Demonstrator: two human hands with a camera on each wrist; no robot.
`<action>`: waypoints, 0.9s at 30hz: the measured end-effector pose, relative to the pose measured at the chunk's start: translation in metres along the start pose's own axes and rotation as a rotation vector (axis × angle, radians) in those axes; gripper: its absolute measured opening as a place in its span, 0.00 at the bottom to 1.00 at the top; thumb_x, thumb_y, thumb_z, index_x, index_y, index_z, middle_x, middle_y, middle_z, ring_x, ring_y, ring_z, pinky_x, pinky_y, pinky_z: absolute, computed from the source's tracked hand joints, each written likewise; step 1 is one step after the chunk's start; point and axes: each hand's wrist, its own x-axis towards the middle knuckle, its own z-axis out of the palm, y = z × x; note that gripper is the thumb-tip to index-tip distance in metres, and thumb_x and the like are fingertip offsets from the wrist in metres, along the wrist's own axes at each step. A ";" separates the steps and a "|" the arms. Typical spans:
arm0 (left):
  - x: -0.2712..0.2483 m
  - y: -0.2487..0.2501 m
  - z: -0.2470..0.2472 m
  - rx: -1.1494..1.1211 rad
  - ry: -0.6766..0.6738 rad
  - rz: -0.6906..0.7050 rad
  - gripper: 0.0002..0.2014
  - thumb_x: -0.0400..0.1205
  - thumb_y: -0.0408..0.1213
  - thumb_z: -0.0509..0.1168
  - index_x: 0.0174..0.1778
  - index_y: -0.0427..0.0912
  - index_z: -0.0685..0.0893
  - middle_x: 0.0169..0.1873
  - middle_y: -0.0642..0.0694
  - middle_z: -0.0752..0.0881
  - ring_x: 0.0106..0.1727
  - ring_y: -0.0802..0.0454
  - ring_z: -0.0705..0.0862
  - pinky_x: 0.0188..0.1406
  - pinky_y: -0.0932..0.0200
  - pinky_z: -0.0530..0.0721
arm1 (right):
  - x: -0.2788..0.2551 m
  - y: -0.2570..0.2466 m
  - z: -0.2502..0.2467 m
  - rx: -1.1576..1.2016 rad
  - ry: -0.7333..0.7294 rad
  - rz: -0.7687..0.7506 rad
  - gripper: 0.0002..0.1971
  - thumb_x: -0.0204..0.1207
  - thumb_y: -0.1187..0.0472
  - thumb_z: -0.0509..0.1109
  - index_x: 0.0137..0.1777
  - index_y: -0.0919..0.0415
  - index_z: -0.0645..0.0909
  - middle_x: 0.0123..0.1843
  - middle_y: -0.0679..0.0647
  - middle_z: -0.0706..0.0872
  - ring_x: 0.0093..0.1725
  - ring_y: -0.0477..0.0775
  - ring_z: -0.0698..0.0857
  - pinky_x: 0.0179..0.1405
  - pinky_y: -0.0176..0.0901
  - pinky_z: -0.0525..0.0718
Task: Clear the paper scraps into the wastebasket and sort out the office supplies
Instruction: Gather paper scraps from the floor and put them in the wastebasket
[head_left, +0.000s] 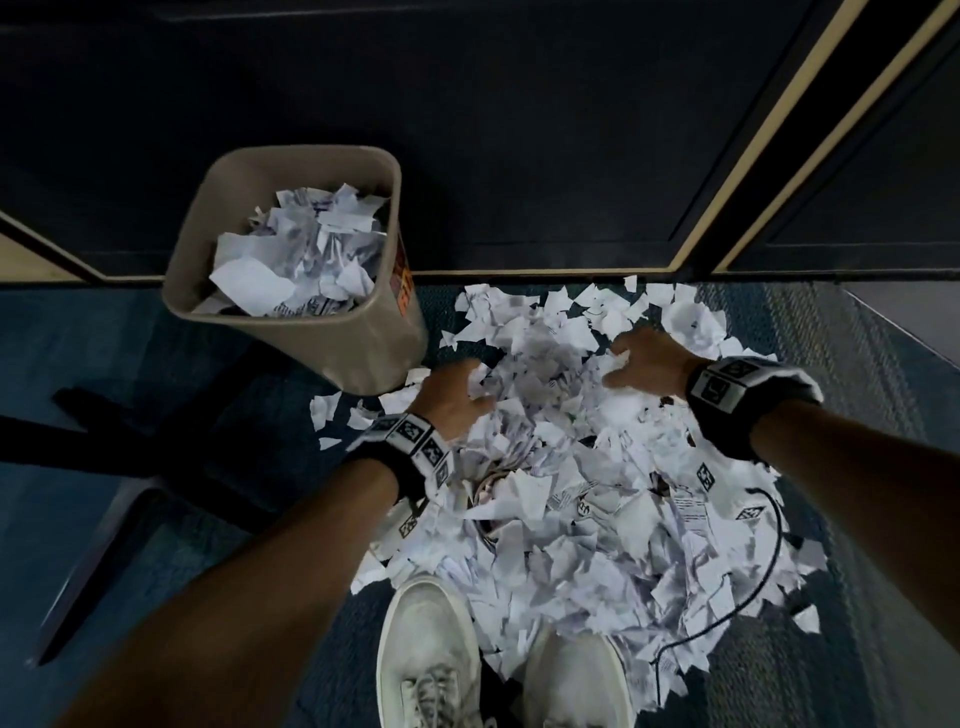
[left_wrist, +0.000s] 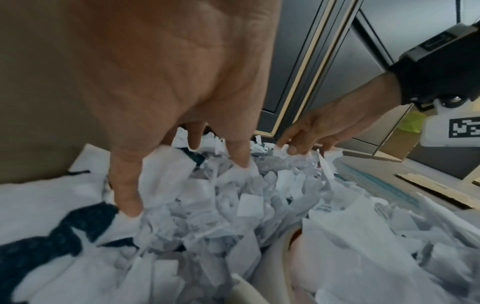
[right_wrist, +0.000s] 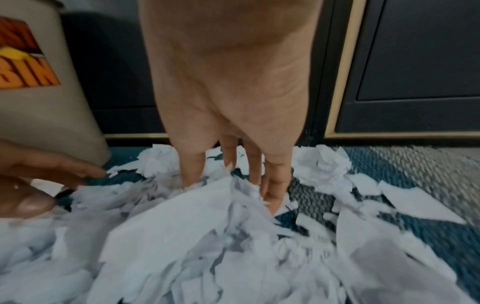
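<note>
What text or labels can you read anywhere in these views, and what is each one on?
"BIN": orange letters on the sticker on the wastebasket side; the word above it is cut off.
Printed lines on the paper scraps: too small and blurred to read.
Square black-and-white code markers on the wrist bands and on loose tags in the pile: patterns, no readable words.

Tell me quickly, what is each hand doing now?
Left hand: open, fingers spread, digging into the paper scraps.
Right hand: open, fingers spread, pressing into the same pile.
</note>
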 end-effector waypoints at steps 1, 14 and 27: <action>0.007 0.000 0.007 0.030 -0.057 -0.007 0.39 0.81 0.51 0.71 0.85 0.41 0.61 0.80 0.39 0.69 0.78 0.40 0.71 0.74 0.47 0.73 | 0.004 -0.001 0.004 0.038 -0.027 0.019 0.34 0.77 0.47 0.75 0.78 0.61 0.71 0.77 0.62 0.73 0.70 0.63 0.78 0.56 0.44 0.76; 0.011 0.022 0.050 0.012 -0.011 0.100 0.18 0.73 0.34 0.78 0.57 0.35 0.86 0.57 0.34 0.82 0.59 0.37 0.82 0.56 0.55 0.80 | 0.017 -0.034 0.050 0.018 -0.078 -0.079 0.12 0.68 0.64 0.76 0.51 0.65 0.85 0.54 0.63 0.88 0.56 0.62 0.86 0.43 0.39 0.78; -0.049 0.044 -0.031 -0.312 0.250 0.242 0.07 0.76 0.27 0.73 0.49 0.37 0.90 0.42 0.44 0.90 0.43 0.52 0.88 0.42 0.59 0.86 | -0.028 -0.032 -0.029 0.387 0.076 -0.082 0.18 0.66 0.63 0.84 0.55 0.58 0.86 0.52 0.54 0.83 0.52 0.56 0.82 0.40 0.38 0.76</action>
